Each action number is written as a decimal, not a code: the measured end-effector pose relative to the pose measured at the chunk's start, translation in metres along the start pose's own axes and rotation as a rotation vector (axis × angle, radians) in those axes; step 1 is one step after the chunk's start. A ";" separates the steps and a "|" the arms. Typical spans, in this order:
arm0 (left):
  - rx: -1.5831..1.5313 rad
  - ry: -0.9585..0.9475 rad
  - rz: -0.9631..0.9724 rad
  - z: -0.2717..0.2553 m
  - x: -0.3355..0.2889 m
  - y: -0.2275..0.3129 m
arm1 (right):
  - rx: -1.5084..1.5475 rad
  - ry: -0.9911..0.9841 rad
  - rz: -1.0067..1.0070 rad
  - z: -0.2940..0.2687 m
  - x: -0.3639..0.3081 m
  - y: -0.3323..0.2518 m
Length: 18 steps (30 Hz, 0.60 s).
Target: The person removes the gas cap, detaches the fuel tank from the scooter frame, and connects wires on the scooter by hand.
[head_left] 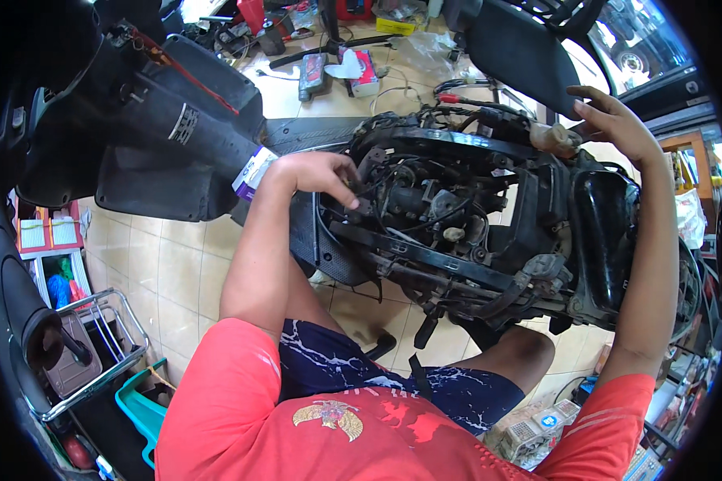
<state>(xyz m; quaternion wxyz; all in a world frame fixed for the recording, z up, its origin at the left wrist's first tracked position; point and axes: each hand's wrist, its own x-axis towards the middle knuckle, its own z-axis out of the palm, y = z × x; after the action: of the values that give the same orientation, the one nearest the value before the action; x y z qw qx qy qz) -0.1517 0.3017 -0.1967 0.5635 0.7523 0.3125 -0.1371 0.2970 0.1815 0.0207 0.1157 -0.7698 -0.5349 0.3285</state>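
Reachable from above, straight down betw. the far rail (457, 141) & near rail (429, 256). Cramped lower down: crowded by engine parts (413, 202), crossed by a black cable (431, 228). Narrow, too, at the light gap (509, 199) to R of the engine parts. Blocked farther R by the black tank (604, 232); nr. the R hand (594, 114), obstructed by a tan part (555, 139) and, beyond, a black panel (517, 60). Hemmed in around L hand (349, 183) by a bracket (371, 160) & cables. Roomier over floor tiles (180, 260), below the front bodywork (217, 140). Limited on near side by the R knee (532, 349).
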 end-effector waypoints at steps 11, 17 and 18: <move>0.188 0.128 -0.119 -0.006 -0.008 0.011 | -0.032 0.034 -0.018 0.001 0.005 0.009; -0.469 0.283 0.374 0.009 -0.007 0.031 | -0.050 0.067 -0.061 0.002 0.009 0.006; -0.467 0.281 0.384 0.014 -0.006 0.043 | -0.043 0.072 -0.082 0.000 0.009 0.007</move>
<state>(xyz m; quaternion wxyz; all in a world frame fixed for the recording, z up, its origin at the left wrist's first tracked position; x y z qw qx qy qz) -0.1276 0.2795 -0.1647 0.6876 0.6596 0.2626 0.1522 0.3040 0.1870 0.0135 0.1320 -0.7607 -0.5685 0.2841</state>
